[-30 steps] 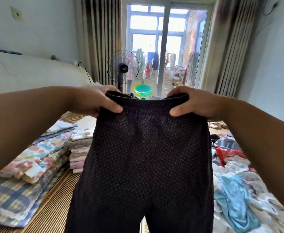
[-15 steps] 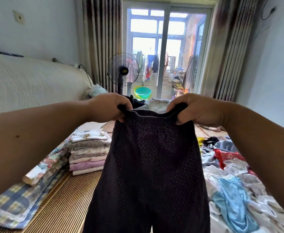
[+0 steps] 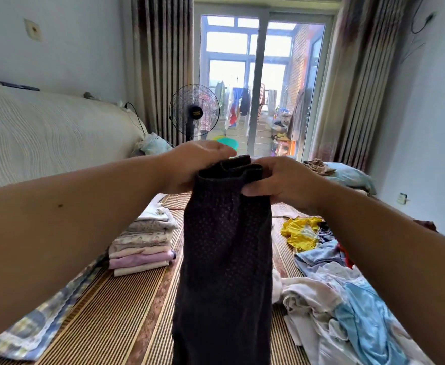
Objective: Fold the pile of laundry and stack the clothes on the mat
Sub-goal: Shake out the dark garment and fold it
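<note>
Dark dotted trousers [image 3: 226,259] hang in front of me, folded in half lengthwise so the two waistband halves lie together. My left hand [image 3: 192,164] and my right hand [image 3: 282,180] both grip the waistband at the top, close to each other. Below lies a striped bamboo mat [image 3: 116,306]. A stack of folded clothes [image 3: 145,241] stands on it at the left. The unfolded laundry pile [image 3: 342,291] spreads at the right, with yellow, blue and white pieces.
A folded checked blanket [image 3: 34,327] lies at the near left under my arm. A padded headboard [image 3: 44,138] runs along the left. A standing fan [image 3: 194,111] and a green basin stand before the glass door. A blue pillow [image 3: 347,177] lies at the far right.
My hands have come together, folding the spread trousers in half along their length. The view has tipped down a little, showing more of the mat and the folded stack.
</note>
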Demonstrator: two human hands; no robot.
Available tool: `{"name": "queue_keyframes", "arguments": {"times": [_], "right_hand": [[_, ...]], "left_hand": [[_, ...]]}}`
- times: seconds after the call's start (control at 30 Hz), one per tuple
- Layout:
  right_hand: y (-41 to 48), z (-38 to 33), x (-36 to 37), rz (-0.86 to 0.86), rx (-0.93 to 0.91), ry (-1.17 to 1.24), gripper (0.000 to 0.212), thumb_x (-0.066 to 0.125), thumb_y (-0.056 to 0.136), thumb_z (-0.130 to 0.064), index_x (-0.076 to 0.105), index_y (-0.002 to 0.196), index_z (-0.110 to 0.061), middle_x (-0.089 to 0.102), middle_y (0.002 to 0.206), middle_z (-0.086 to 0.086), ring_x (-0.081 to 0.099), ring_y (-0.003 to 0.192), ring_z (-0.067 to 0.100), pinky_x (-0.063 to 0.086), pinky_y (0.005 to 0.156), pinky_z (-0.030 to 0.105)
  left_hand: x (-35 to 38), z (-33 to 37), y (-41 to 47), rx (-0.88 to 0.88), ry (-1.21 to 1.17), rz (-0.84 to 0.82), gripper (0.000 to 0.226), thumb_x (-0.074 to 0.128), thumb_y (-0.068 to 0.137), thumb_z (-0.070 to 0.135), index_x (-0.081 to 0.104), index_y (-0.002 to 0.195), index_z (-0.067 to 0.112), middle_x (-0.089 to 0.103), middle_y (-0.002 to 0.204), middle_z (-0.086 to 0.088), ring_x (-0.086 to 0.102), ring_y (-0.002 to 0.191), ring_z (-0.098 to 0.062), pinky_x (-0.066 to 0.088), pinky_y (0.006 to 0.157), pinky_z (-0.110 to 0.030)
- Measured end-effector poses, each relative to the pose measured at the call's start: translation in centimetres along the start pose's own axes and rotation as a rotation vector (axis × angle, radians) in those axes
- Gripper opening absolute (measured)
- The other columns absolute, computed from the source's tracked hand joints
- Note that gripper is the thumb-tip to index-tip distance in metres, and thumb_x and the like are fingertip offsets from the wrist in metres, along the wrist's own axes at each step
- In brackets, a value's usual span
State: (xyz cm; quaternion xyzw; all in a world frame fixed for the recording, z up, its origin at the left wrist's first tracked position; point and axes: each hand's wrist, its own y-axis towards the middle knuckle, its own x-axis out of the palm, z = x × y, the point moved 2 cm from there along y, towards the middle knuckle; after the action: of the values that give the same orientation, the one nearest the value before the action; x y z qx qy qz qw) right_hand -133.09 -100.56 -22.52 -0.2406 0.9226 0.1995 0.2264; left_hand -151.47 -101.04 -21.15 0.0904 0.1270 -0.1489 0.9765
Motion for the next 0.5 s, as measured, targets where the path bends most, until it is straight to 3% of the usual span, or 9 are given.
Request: {"name": "queue_keyframes", "arguments": {"times": [0.07,0.1,0.13,0.2,0.27,0.33,0.4,0.5], "right_hand": [[0.3,0.3,-0.1,0.076,0.033,-0.061,0.018,0.072,0.082,-0.007,0.066,0.098,-0.015,0.067,0.097,0.015,0.066,0.091,0.025,0.054,0.088,0.046],[0.5,0.4,-0.1,0.106,0.051,-0.094,0.017,0.072,0.083,-0.012,0.066,0.099,-0.015,0.066,0.100,0.018,0.064,0.091,0.027,0.054,0.086,0.047],[0.7,0.5,0.0,0.125,0.064,-0.110,0.017,0.071,0.085,-0.016,0.065,0.100,-0.015,0.065,0.098,0.016,0.061,0.087,0.025,0.054,0.080,0.043],[1.2,0.7,0.4,0.132,0.075,-0.128,0.017,0.068,0.088,-0.021,0.065,0.103,-0.013,0.060,0.086,0.006,0.053,0.073,0.013,0.043,0.061,0.027],[1.8,1.3,0.7,0.135,0.078,-0.166,0.025,0.067,0.089,-0.022,0.066,0.109,-0.006,0.056,0.077,0.000,0.048,0.057,0.002,0.035,0.047,0.015],[2.6,2.0,0.9,0.152,0.085,-0.199,0.025,0.070,0.088,-0.021,0.070,0.107,-0.005,0.055,0.071,-0.004,0.048,0.048,-0.004,0.035,0.044,0.010],[3.6,3.0,1.1,0.169,0.137,-0.246,0.019,0.073,0.085,-0.022,0.072,0.101,-0.013,0.058,0.073,-0.007,0.052,0.053,-0.003,0.039,0.049,0.013],[5.8,4.9,2.0,0.153,0.293,-0.277,0.008,0.068,0.090,-0.028,0.064,0.096,-0.023,0.053,0.061,-0.006,0.046,0.038,0.002,0.033,0.037,0.016]], "left_hand": [[-0.7,-0.4,-0.4,-0.088,-0.072,-0.117,0.058,0.059,0.083,0.055,0.057,0.126,0.016,0.067,0.120,-0.009,0.067,0.102,-0.019,0.056,0.080,-0.030],[-1.0,-0.7,-0.5,-0.098,-0.001,-0.176,0.064,0.064,0.076,0.058,0.056,0.128,0.021,0.068,0.121,-0.004,0.066,0.107,-0.019,0.055,0.082,-0.032],[-1.2,-1.0,-0.5,-0.094,0.130,-0.197,0.063,0.069,0.071,0.053,0.056,0.126,0.027,0.068,0.118,0.000,0.065,0.109,-0.018,0.055,0.083,-0.034],[-1.5,-1.6,-0.4,-0.067,0.418,-0.085,0.063,0.078,0.056,0.038,0.058,0.115,0.031,0.069,0.107,0.000,0.066,0.101,-0.019,0.055,0.081,-0.037],[-1.8,-2.1,0.3,-0.023,0.559,0.072,0.053,0.075,0.047,0.034,0.063,0.098,0.026,0.068,0.088,-0.003,0.066,0.085,-0.021,0.054,0.070,-0.035],[-2.0,-2.6,0.8,-0.019,0.662,0.148,0.038,0.070,0.046,0.037,0.067,0.082,0.024,0.066,0.072,0.004,0.064,0.072,-0.018,0.047,0.060,-0.027],[-2.6,-3.2,1.7,-0.073,0.834,0.181,0.031,0.069,0.048,0.044,0.067,0.074,0.027,0.065,0.069,0.006,0.063,0.070,-0.014,0.043,0.060,-0.025],[-2.9,-4.4,3.9,-0.113,1.052,0.214,0.023,0.072,0.063,0.042,0.067,0.079,0.026,0.065,0.072,0.004,0.062,0.071,-0.014,0.046,0.059,-0.027]]}}
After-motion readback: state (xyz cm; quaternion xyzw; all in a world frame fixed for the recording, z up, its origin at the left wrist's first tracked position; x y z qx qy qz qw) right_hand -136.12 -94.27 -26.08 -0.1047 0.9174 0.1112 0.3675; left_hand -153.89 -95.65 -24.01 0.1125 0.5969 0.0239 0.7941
